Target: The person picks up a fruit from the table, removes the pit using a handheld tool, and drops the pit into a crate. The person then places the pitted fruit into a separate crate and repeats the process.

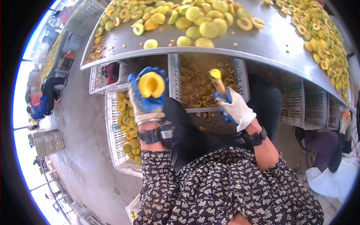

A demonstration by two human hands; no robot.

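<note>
My left hand (147,95), in a blue-coated white glove, holds a yellow peach half (151,85) with its cut face up. A hollow in its middle runs out to the lower edge. My right hand (236,107), gloved alike, is closed around a pitting tool (219,83) with a brown handle. Its tip points up and away from me, with something yellow on it; the exact shape of the tip cannot be made out. The tool and the peach half are apart. Both hands are in front of the metal table (131,47), above my lap.
Whole and halved peaches (208,24) lie on the table, with another heap (318,45) at the right. Under the edge, a white crate (173,78) holds pits and scraps. Left of my leg, another crate (112,138) contains peach halves. A co-worker (322,148) sits at the right.
</note>
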